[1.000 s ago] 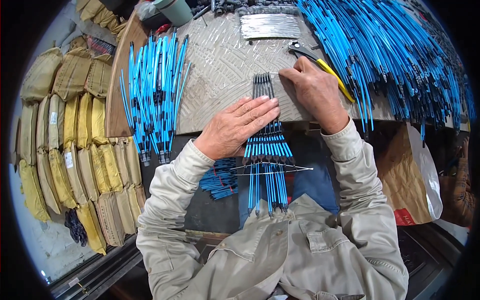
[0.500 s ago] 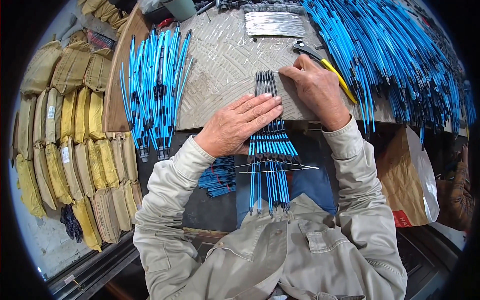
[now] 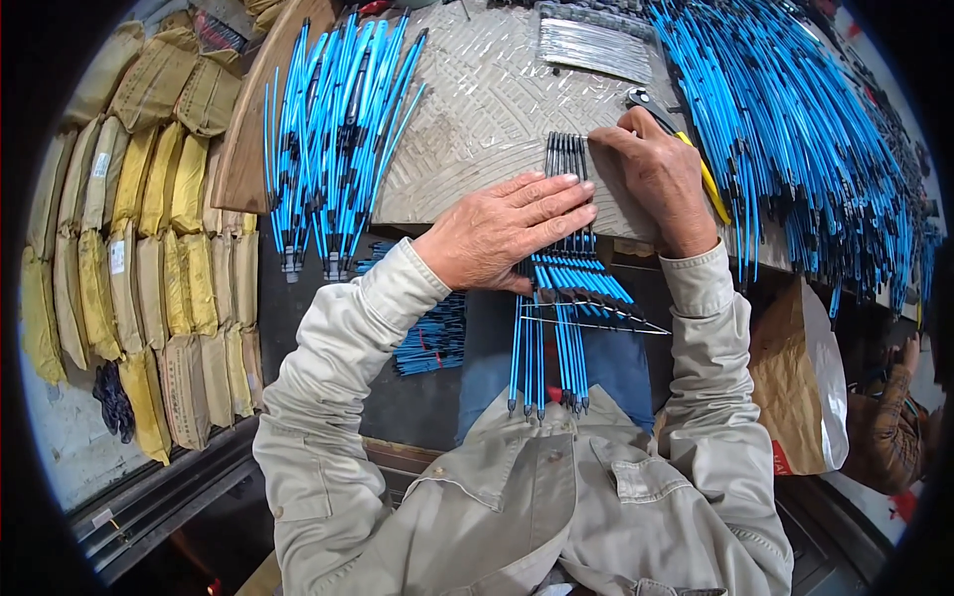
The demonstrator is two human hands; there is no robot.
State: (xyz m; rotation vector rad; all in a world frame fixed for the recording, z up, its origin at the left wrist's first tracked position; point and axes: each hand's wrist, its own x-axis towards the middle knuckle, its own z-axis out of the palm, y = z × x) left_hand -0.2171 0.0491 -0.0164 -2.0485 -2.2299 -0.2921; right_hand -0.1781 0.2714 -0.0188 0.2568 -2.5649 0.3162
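A row of slim blue rods with black ends (image 3: pixel 577 281) lies across the table's front edge, its lower ends hanging over my lap. My left hand (image 3: pixel 517 223) is closed over the row, fingers together on top and thumb partly hidden at its lower side. Thin metal wires (image 3: pixel 636 325) run crosswise through the hanging part. Beside the row's black far tips, my right hand (image 3: pixel 660 169) is closed in a pinch; anything between its fingertips is too small to make out. Pliers with yellow handles (image 3: pixel 714 187) lie just right of that hand.
A big heap of blue rods (image 3: pixel 795 129) covers the table's right side, and a smaller pile (image 3: pixel 343 119) lies left. Thin metal wires (image 3: pixel 596 52) lie stacked at the back. Below the table are tied blue bundles (image 3: pixel 432 338). Wrapped packages (image 3: pixel 144 189) stand left, a paper bag (image 3: pixel 793 382) right, near another person (image 3: pixel 892 422).
The view has shifted, so the table and hands sit farther right in the picture. The rods' hanging ends have parted into two groups. Both hands keep their places at the row.
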